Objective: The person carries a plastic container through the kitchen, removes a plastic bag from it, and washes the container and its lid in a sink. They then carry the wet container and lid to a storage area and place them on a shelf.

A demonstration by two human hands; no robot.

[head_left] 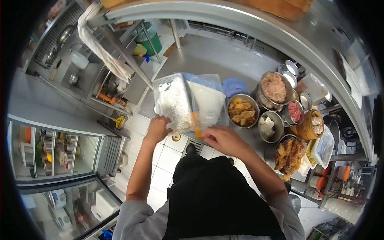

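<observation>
A clear plastic container (pixel 175 100) with white powder in it lies at the near edge of the steel table. My left hand (pixel 159 129) grips its near left corner, fingers curled over the rim. Beside it on the right is a clear plastic lid (pixel 208 86), with a white sheet or board (pixel 209 105) showing through it. An orange strip (pixel 195 121) lies between the two. My right hand (pixel 224 139) is at the lid's near edge, its fingers bent and close together there; the fingertips' exact hold is partly hidden.
To the right stand bowls of brown food pieces (pixel 242 111), minced meat (pixel 274 87) and white pieces (pixel 267 127), plus a bamboo steamer (pixel 310 127). A blue cloth (pixel 235 87) lies behind. A steel shelf (pixel 224 14) crosses above; an open fridge (pixel 60 150) stands left.
</observation>
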